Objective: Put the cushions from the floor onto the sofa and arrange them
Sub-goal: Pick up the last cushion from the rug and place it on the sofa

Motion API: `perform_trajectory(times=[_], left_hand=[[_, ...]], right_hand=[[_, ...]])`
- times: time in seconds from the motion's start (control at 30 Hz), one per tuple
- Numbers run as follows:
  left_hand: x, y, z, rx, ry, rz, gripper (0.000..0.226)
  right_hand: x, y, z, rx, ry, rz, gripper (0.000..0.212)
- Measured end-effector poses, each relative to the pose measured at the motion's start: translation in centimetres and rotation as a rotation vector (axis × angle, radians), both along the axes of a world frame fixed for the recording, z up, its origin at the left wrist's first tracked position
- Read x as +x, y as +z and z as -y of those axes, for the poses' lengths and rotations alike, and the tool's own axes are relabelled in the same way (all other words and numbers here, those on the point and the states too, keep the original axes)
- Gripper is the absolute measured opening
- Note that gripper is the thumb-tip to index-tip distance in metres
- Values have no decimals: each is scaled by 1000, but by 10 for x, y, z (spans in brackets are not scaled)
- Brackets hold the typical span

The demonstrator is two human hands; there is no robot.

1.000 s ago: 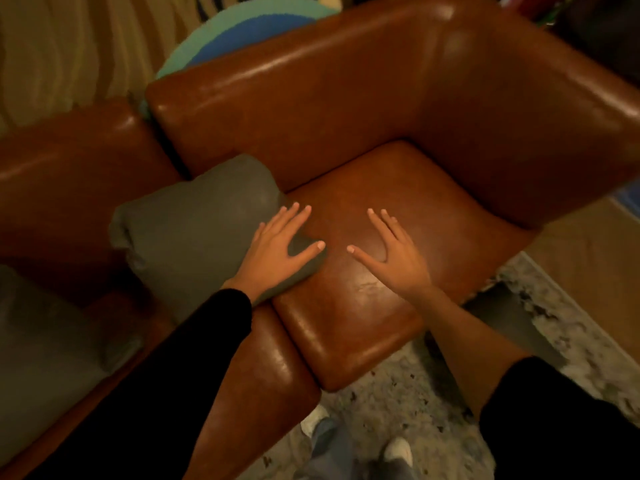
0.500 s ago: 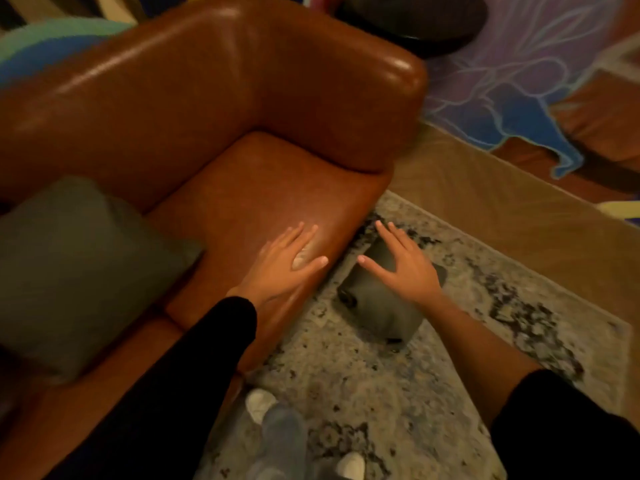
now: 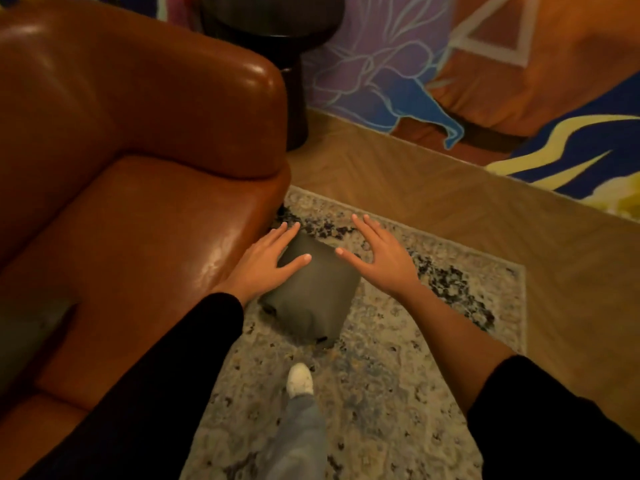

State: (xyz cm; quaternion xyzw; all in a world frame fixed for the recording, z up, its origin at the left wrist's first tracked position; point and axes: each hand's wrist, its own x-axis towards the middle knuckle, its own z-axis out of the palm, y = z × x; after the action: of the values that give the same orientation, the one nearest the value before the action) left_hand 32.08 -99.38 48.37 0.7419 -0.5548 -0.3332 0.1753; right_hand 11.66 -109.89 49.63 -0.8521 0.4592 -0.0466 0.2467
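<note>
1. While hovering spread wide over the rug (image 3: pixel 381 393), gripping nothing: left hand (image 3: pixel 263 268), right hand (image 3: pixel 386 261).
2. Down between both palms, on the rug: grey cushion (image 3: pixel 315 299); contact unclear.
3. Just left of the left hand: brown sofa (image 3: pixel 138 237), second cushion (image 3: pixel 27 337) farther left on it.

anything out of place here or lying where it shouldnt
Yes: a grey cushion lies on the patterned rug, just off the front corner of the brown sofa, not on its seat. The left hand and right hand are spread open over it, neither gripping. Nothing looks spilled or damaged.
</note>
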Motion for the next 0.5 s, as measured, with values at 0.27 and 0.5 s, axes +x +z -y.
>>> perform_trajectory(times=[0.27,0.5], left_hand=[[2,-21,86,66,54,-45,70],[16,-33,121,134,174,-79,71]], right_hand=[[1,-13,93,43,52,-69,70],[30,-26,153,87,190,-129,69]])
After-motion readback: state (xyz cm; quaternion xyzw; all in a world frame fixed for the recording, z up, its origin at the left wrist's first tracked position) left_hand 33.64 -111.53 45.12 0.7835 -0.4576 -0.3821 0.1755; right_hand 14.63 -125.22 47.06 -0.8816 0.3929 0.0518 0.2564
